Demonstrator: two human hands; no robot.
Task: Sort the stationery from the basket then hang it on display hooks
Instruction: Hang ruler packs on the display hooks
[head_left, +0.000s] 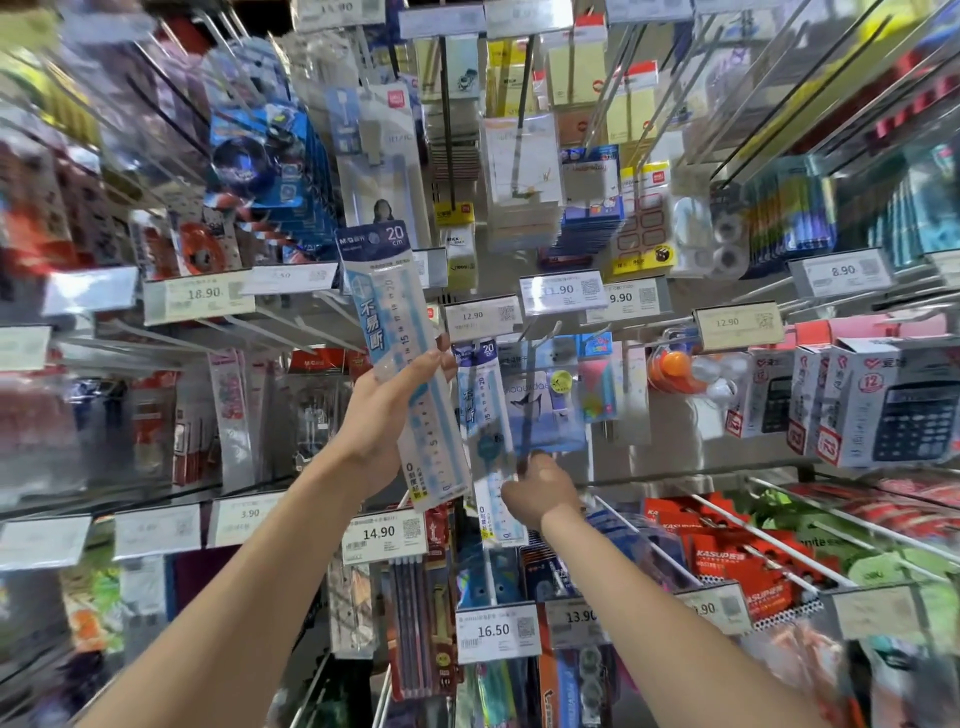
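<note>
Head view took in a wall of hooks crowded with stationery. The left hand (384, 410) was raised at the middle, thumb and fingers clamped on the lower half of a packed ruler (400, 332), which stood tilted, its top leaning left, in front of the price tags (480, 317). Just right of it a second ruler (478, 400) hung on a hook (551, 332) beside a blue pack (545, 415). The right hand (543, 491) was curled at the lower edge of those hung packs; I could not tell whether it gripped one. Boxed calculators (904, 410) stood far right.
</note>
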